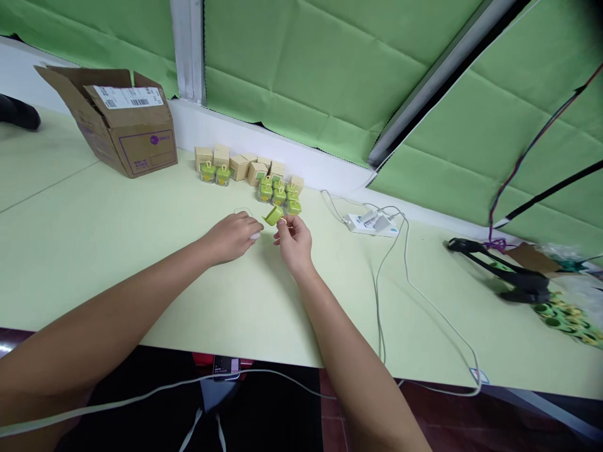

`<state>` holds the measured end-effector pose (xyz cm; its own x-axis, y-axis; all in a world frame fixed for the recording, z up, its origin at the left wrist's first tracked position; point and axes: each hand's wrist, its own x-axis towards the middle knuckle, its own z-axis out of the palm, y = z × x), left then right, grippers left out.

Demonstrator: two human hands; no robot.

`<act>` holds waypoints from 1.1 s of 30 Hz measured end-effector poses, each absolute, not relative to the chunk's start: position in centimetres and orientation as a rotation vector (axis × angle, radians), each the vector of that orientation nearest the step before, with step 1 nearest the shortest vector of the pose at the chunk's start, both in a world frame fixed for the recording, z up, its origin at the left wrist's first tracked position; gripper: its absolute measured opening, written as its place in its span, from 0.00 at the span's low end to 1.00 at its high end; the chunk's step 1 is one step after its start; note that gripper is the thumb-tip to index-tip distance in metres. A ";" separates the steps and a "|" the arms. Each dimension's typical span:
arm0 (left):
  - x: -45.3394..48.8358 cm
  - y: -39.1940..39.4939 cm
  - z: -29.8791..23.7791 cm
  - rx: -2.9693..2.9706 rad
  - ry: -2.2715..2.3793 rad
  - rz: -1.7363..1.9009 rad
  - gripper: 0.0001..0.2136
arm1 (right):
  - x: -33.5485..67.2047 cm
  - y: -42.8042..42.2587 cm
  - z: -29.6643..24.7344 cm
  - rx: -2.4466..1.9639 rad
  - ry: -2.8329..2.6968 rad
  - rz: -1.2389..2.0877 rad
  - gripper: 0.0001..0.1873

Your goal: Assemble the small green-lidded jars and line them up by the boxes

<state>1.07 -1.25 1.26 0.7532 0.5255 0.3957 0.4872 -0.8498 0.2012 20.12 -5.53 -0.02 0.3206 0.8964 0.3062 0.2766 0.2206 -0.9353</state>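
My right hand [295, 243] pinches a small green lid [273, 215] between thumb and fingers, tilted just above the table. Beside it, my left hand [230, 238] is closed, palm down. A pale bit shows at its fingertips, and a thin clear outline peeks out behind the knuckles; what it grips is mostly hidden. Beyond my hands stand several little clear jars [279, 196] with green looped lids. Two more such jars [215, 174] stand farther left. Small tan boxes [239, 167] line up behind them.
An open cardboard carton [141, 141] stands at the back left. A white power strip [372, 223] with plugs and trailing cables lies to the right. Farther right are a black stand-like object [511, 276] and a pile of green-and-yellow pieces [568, 320]. A phone [227, 367] lies below the table edge.
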 end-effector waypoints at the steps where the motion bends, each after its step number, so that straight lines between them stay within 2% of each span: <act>1: 1.1 -1.3 1.4 2.806 0.840 0.750 0.12 | 20.1 -5.5 0.0 -1.313 -1.202 0.637 0.15; 6: 1.4 -1.4 2.1 2.298 1.053 1.187 0.15 | 20.1 -5.4 0.0 -1.300 -1.171 0.684 0.16; 10: 1.9 -0.8 1.9 1.825 0.963 1.322 0.17 | 20.2 -5.3 -0.1 -1.298 -1.220 0.677 0.15; 18: 2.2 -1.2 1.8 1.622 0.730 1.163 0.17 | 20.4 -5.5 -0.1 -1.236 -1.284 0.642 0.16; 25: 2.2 -1.3 1.7 1.610 0.730 1.150 0.15 | 20.0 -5.5 0.2 -1.177 -1.248 0.627 0.20; 33: 2.6 -1.5 1.7 1.584 0.775 1.153 0.15 | 19.8 -5.7 0.4 -1.206 -1.189 0.589 0.17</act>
<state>2.56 -1.47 1.73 0.3431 0.8883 0.3054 -0.0522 -0.3066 0.9504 19.76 -5.72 0.37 0.3321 0.8645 0.3773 0.2237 0.3164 -0.9219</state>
